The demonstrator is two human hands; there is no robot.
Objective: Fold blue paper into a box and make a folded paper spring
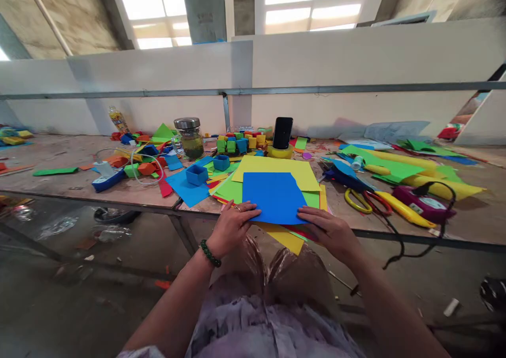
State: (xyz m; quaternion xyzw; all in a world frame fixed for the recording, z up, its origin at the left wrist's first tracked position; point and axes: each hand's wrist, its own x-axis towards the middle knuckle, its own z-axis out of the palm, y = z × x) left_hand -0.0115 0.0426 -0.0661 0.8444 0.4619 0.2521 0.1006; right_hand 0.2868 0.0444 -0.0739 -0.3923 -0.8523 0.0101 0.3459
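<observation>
A blue paper sheet [272,195] lies on top of a stack of yellow [276,169] and green sheets [229,189] at the near edge of the table. My left hand [233,226], with a green bead bracelet on the wrist, pinches the blue sheet's near left corner. My right hand [328,230] holds the near right corner with its fingers pressed on the edge. A yellow sheet [285,238] sticks out below the blue one over the table edge.
Yellow-handled scissors [361,200] and a purple tool with a black cord [422,202] lie to the right. Small folded paper boxes [196,174], a glass jar [191,136], a phone on a tape roll [282,134] and coloured scraps cover the table [79,186]. A white wall stands behind.
</observation>
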